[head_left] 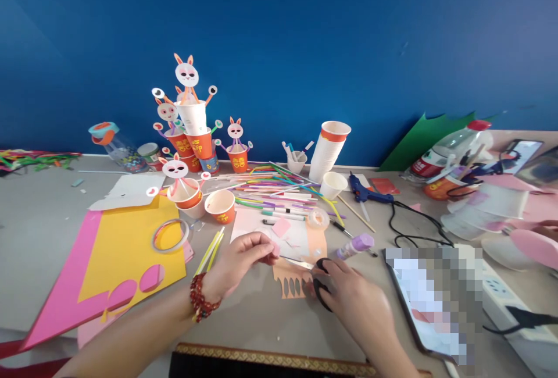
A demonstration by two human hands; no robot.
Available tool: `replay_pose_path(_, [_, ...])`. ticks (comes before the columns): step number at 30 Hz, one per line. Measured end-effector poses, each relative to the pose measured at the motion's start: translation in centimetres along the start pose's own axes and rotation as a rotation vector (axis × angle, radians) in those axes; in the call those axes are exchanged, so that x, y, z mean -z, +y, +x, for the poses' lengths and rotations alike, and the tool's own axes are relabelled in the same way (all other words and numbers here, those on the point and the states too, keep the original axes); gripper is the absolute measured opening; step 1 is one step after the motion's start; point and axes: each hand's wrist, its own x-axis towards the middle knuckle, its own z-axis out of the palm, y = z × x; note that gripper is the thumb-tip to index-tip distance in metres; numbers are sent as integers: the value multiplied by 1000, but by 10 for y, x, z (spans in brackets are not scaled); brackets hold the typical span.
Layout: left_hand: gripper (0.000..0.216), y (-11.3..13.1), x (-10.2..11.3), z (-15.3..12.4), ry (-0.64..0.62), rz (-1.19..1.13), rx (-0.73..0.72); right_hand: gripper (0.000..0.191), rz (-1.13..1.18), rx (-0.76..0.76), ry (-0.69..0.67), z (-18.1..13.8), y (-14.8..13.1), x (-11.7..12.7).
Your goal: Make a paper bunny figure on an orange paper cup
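Fingertips of my left hand (pixel 244 257) are pinched together on a small pink piece of paper (pixel 274 249). My right hand (pixel 360 299) grips black-handled scissors (pixel 323 291), whose blades point left, toward the pink piece. Under the blades lies a peach paper sheet (pixel 290 280) with a row of oval cut-outs along its near edge. Just beyond, a pink square of paper (pixel 281 226) and small scraps rest on a white sheet (pixel 246 228). A purple glue stick (pixel 356 245) lies past my right hand, and a roll of clear tape (pixel 318 218) is farther back.
Paper-cup rabbits (pixel 187 75) stand at the back left. Coloured sticks (pixel 279 183) spread across the middle. Yellow card (pixel 131 238) lies left. A blue glue gun (pixel 368 192), a phone (pixel 425 302) and a power strip (pixel 492 285) sit right.
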Motion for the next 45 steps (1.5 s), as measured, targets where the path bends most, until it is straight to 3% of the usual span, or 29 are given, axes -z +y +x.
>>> replay_pose_path(5, [31, -6, 4, 2, 4, 66, -26, 21, -74, 11, -48, 2, -1, -1])
replay_pose_path(9, [32, -7, 5, 2, -1, 153, -62, 10, -141, -40, -117, 7, -3, 1])
replay_pose_path(13, [31, -9, 5, 3, -1, 221, -102, 16, -185, -69, -122, 11, -9, 2])
replay_pose_path(18, [29, -20, 8, 7, -51, 184, -133, 19, -166, 22, -98, 14, -14, 1])
replay_pose_path(22, [29, -27, 8, 9, -65, 130, -142, 14, -103, 11, -132, 18, -12, 0])
replay_pose_path(29, [31, -30, 4, 9, -101, 92, -130, 19, 239, 55, -258, 20, -4, 13])
replay_pose_path(34, [29, -35, 1, 9, -123, 120, -160, 15, 753, 167, -125, 22, -24, 13])
replay_pose_path(37, [29, -36, 1, 10, -115, 181, -207, 19, 998, 183, -126, 28, -42, 2])
replay_pose_path(45, [29, -34, -5, 6, -91, 299, -258, 32, 1206, 149, -75, 35, -62, -22])
